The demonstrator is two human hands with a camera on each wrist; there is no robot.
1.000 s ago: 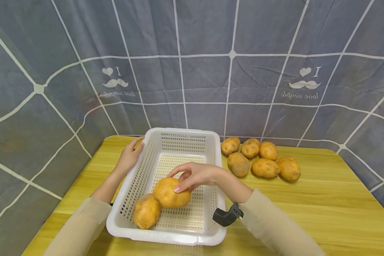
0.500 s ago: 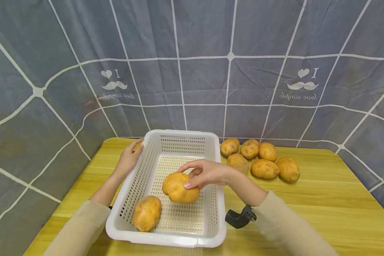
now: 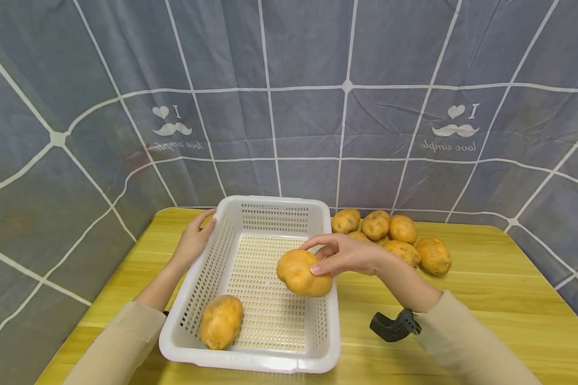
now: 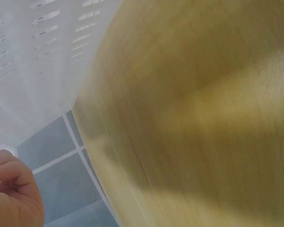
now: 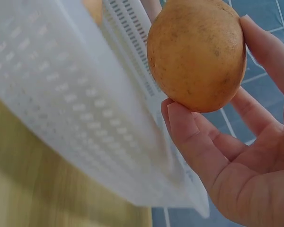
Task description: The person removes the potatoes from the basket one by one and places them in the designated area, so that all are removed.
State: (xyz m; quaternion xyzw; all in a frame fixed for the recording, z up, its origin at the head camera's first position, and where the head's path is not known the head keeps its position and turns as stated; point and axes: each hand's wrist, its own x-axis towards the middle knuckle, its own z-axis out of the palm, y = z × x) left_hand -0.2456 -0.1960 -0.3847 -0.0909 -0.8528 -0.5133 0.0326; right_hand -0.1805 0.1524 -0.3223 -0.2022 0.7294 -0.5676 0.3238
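My right hand pinches a large yellow-brown potato between thumb and fingertips, over the right side of a white plastic basket. In the right wrist view the potato is held up beside the basket's slotted wall, thumb on one side and fingers on the other. A second potato lies on the basket floor at the near left corner. The left hand grips the basket's left rim near the far corner. In the left wrist view its fingers look curled beside the basket wall.
Several potatoes lie grouped on the wood-grain table to the right of the basket, partly hidden by my right hand and wrist. A grey curtain with white lines hangs behind the table and along its sides.
The right hand has carried its potato rightward across the basket, away from the potato at the near left corner. The left hand and the basket stay where they were.
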